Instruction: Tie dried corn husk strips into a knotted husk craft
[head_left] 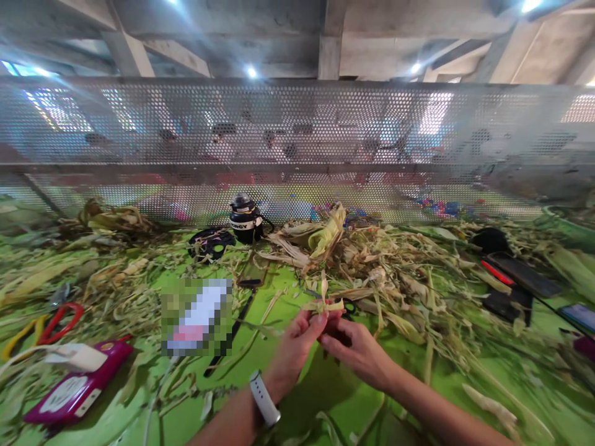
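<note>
Both hands meet over the green table, pinching a small piece of pale corn husk between them. My left hand has its thumb and fingers closed on the husk strip, and a white watch band is around that wrist. My right hand is beside it with curled fingers, thumb and fingertips at the same husk piece. One narrow end of the strip points upward, another sticks out to the right. Just behind the hands, a dark-handled pair of scissors lies partly covered by husks.
A heap of dry husks spreads behind. A black bottle stands at the back. To the left lie a blurred-out phone, red-handled scissors and a magenta power strip with a charger. Dark phones lie right. A perforated metal screen stands beyond.
</note>
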The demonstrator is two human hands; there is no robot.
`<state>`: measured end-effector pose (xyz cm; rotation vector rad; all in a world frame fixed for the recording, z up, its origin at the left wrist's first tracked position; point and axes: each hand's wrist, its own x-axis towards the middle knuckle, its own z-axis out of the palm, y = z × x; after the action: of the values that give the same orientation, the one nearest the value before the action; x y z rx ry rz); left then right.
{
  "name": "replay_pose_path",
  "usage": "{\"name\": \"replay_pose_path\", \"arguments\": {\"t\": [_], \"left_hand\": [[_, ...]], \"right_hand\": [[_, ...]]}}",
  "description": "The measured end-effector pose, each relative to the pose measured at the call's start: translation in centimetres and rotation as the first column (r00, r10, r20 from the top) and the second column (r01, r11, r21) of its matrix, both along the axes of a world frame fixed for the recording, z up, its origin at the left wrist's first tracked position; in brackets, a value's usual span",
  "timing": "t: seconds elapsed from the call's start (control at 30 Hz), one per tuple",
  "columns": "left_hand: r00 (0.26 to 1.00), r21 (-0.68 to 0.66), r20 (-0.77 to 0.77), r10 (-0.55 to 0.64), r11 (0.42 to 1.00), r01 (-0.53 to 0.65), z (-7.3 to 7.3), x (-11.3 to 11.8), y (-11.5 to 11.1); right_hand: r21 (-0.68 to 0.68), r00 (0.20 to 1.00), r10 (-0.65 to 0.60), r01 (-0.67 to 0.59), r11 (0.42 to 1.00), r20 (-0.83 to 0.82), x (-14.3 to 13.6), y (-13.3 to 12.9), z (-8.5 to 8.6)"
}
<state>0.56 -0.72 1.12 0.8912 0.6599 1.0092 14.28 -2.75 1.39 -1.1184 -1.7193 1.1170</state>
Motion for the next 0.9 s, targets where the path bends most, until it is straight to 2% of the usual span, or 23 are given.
{"name": "replay_pose_path", "arguments": {"t": [0.1, 0.17, 0.27, 0.33, 0.4, 0.5, 0.63, 0.77, 0.9], "left_hand": [[0.998, -0.036, -0.019, 0.051, 0.998, -0.052, 0.3, 0.3, -0.3], [0.996, -0.041, -0.037, 0.087, 0.995, -0.088, 0.3, 0.2, -0.2], [0.991, -0.009, -0.068, 0.114, 0.993, -0.115, 0.3, -0.1, 0.1], [0.991, 0.016, -0.067, 0.116, 0.993, -0.115, 0.3, -0.3, 0.2], [0.993, 0.025, -0.055, 0.107, 0.994, -0.106, 0.3, -0.4, 0.1], [0.997, 0.022, -0.046, 0.066, 0.998, -0.065, 0.5, -0.2, -0.3], [0.998, 0.031, -0.034, 0.047, 0.998, -0.046, 0.4, 0.1, -0.4], [0.996, -0.011, -0.026, 0.085, 0.996, -0.086, 0.2, 0.2, -0.2], [0.998, -0.044, 0.009, 0.07, 0.997, -0.069, 0.4, 0.3, -0.3]], "right_hand": [[-0.202, 0.977, -0.007, -0.037, 0.979, -0.213, -0.5, 0.1, -1.0], [-0.25, 0.966, -0.024, -0.043, 0.967, -0.256, -0.7, 0.0, -1.5], [-0.254, 0.967, 0.0, -0.067, 0.965, -0.254, -0.8, -0.2, -1.8], [-0.259, 0.966, -0.029, -0.041, 0.965, -0.258, -0.8, -0.3, -1.6], [-0.275, 0.958, -0.056, -0.024, 0.961, -0.28, -0.8, -0.3, -1.2], [-0.298, 0.945, -0.023, -0.079, 0.951, -0.326, -0.9, -0.5, -0.8], [-0.275, 0.934, -0.033, -0.071, 0.959, -0.355, -1.1, -0.6, -1.1], [-0.253, 0.955, 0.095, -0.169, 0.953, -0.282, -0.5, -0.5, -1.5], [-0.252, 0.945, 0.214, -0.276, 0.928, -0.249, -0.1, -0.2, -2.0]]}}
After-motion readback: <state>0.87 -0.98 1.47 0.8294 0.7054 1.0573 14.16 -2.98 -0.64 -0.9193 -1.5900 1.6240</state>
